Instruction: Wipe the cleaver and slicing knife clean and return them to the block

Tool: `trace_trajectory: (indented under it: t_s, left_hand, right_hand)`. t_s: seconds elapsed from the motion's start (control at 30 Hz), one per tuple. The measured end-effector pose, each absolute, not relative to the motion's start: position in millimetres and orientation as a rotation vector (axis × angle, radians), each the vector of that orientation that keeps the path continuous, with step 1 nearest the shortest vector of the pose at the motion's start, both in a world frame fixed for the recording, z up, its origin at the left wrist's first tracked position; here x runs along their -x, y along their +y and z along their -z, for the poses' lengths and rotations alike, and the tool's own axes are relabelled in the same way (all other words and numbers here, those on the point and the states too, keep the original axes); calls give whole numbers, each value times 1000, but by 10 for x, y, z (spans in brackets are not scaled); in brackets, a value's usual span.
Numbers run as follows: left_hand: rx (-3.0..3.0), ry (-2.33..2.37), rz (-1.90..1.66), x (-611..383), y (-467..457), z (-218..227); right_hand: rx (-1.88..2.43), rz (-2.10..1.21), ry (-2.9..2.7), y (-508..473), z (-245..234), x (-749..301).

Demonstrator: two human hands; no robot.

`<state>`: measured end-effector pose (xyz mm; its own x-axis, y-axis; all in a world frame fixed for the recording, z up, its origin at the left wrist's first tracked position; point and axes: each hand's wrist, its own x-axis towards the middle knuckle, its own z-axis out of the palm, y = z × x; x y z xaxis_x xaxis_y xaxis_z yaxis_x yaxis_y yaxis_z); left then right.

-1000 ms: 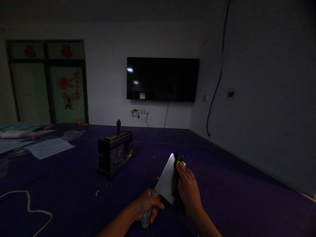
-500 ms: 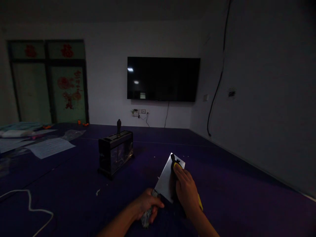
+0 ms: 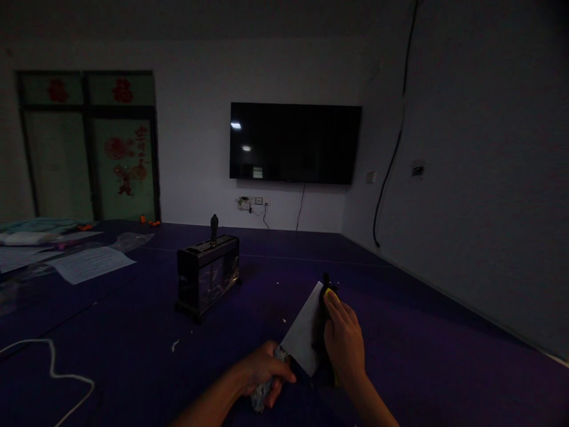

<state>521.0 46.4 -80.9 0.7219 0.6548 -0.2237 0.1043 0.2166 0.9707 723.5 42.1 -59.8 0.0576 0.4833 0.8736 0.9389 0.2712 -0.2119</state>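
Observation:
My left hand is closed round the wrapped handle of a broad cleaver, whose grey blade points up and away from me over the purple table. My right hand presses a black and yellow tool against the blade's right side, near its far end, with the fingers closed on the tool. What kind of tool it is I cannot make out in the dim light.
A black knife block with one handle sticking up stands left of centre. Papers and plastic wrap lie at the far left, a white cord at the near left. A dark television hangs on the far wall.
The cleaver's blade has tilted a little to the right, and my right hand with the tool has shifted along it to the right. My left hand stays on the handle.

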Motion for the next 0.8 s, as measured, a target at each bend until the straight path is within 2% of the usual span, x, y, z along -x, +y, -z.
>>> trace_trajectory:
  t_s: [0.37, 0.8]
  left_hand:
    - [-1247, 777, -575, -5247, 430, 834]
    - [-1116, 837, -765, -5329, 521, 906]
  right_hand:
    - [1320, 532, -1684, 423, 659, -7106]
    - [1199, 161, -2139, 246, 523, -6869]
